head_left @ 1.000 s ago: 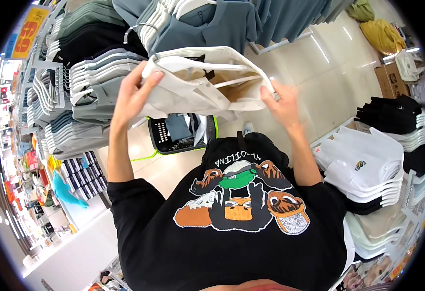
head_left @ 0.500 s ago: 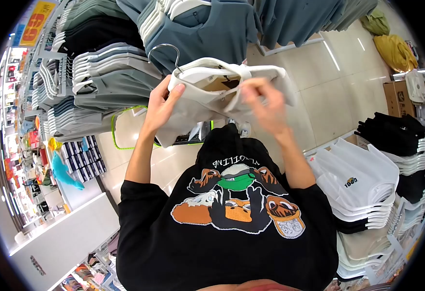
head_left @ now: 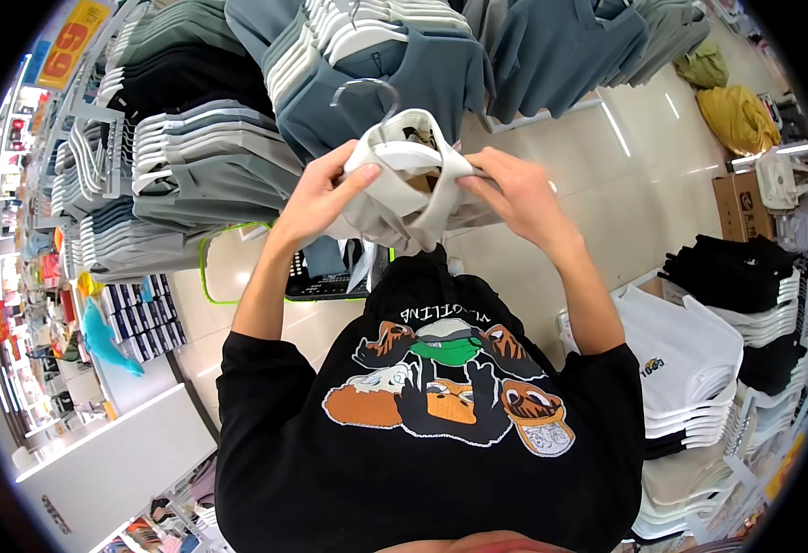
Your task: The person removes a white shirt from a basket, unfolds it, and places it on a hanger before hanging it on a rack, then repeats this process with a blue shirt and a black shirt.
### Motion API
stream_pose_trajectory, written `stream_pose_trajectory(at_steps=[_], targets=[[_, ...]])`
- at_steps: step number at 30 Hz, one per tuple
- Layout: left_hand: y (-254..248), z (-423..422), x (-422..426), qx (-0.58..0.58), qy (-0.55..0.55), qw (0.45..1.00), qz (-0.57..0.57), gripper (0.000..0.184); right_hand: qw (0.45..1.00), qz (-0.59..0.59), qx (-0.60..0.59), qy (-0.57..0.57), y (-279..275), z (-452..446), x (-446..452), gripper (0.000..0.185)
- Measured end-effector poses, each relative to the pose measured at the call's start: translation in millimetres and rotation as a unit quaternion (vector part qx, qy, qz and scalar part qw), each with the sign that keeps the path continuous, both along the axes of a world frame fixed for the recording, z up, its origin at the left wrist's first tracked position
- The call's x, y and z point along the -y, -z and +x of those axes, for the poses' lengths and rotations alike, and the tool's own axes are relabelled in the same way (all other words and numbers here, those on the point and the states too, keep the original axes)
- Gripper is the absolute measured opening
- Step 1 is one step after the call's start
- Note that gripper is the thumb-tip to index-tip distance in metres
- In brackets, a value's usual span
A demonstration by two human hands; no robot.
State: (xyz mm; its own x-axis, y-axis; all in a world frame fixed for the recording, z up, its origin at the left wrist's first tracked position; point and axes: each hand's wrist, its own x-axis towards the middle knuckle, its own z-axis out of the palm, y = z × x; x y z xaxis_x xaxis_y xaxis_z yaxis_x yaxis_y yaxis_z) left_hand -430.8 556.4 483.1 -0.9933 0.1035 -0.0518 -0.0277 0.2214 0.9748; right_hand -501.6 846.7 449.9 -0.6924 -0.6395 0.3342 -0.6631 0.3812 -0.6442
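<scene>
A light beige-grey shirt (head_left: 387, 210) hangs bunched between my two hands, with its neck opening facing up. Inside the neckline shows a white hanger (head_left: 407, 155), its metal hook pointing up and to the left. My left hand (head_left: 327, 192) is closed on the shirt's left side by the collar, thumb on top; whether it also grips the hanger is hidden. On the opposite side, my right hand (head_left: 525, 199) pinches the shirt's edge next to the neck opening, fingers pressed together.
Racks of blue-grey shirts (head_left: 381, 69) stand straight ahead, with grey shirts (head_left: 224, 175) at the left. A green-rimmed shopping basket (head_left: 203, 267) is on the floor below my left forearm. White shirts (head_left: 671, 355) hang at the right, near a cardboard box (head_left: 743, 207).
My right hand has moved up and now grips the shirt beside the collar. The shirt's shoulders have drawn inward and the neck opening has narrowed. My left hand keeps its hold.
</scene>
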Motion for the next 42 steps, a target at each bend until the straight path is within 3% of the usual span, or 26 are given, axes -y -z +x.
stream_pose_trajectory(at_steps=[3,8,10,12,15,20,22,24,26,30,32,34,38,42], targets=[[-1,-19,-2,-0.013,0.062,0.997,-0.043,0.038,0.996,-0.078,0.05,0.008,-4,-9,30,0.02],[2,-51,19,-0.063,0.039,0.995,-0.062,0.041,0.996,-0.081,0.037,0.029,-1,-50,52,0.027],[3,-57,40,-0.047,0.055,0.989,-0.127,0.043,0.995,-0.093,0.026,0.041,0,-69,54,0.03],[21,-60,64,-0.065,0.028,0.99,-0.121,0.044,0.991,-0.074,0.068,0.089,-2,-90,52,0.034],[37,-59,97,-0.019,-0.018,0.966,-0.258,0.044,0.99,-0.081,0.092,0.073,5,-112,59,0.038],[63,-75,113,-0.074,-0.024,0.965,-0.25,0.045,0.992,-0.093,0.063,0.048,20,-143,90,0.039],[51,-87,105,-0.102,-0.019,0.978,-0.179,0.046,0.997,-0.059,0.018,0.044,22,-153,96,0.037],[39,-102,103,-0.043,0.009,0.974,-0.22,0.045,0.998,-0.044,0.0,0.035,24,-158,99,0.032],[42,-125,97,-0.127,0.021,0.99,-0.053,0.045,0.999,-0.029,-0.019,0.026,26,-163,101,0.027],[30,-166,93,-0.036,0.095,0.984,0.144,0.051,0.998,-0.041,-0.033,0.02,28,-167,100,0.025],[28,-180,95,-0.032,0.12,0.979,0.161,0.052,0.998,-0.044,-0.029,0.02,27,-169,99,0.025],[20,-186,95,-0.075,0.12,0.989,0.044,0.053,0.997,-0.051,-0.052,0.031,27,-172,99,0.031],[16,-198,96,-0.091,0.127,0.987,0.033,0.053,0.997,-0.041,-0.045,0.041,26,-184,104,0.033],[31,-227,108,-0.105,0.072,0.982,0.138,0.046,0.999,-0.026,-0.021,0.041,25,-194,114,0.037]])
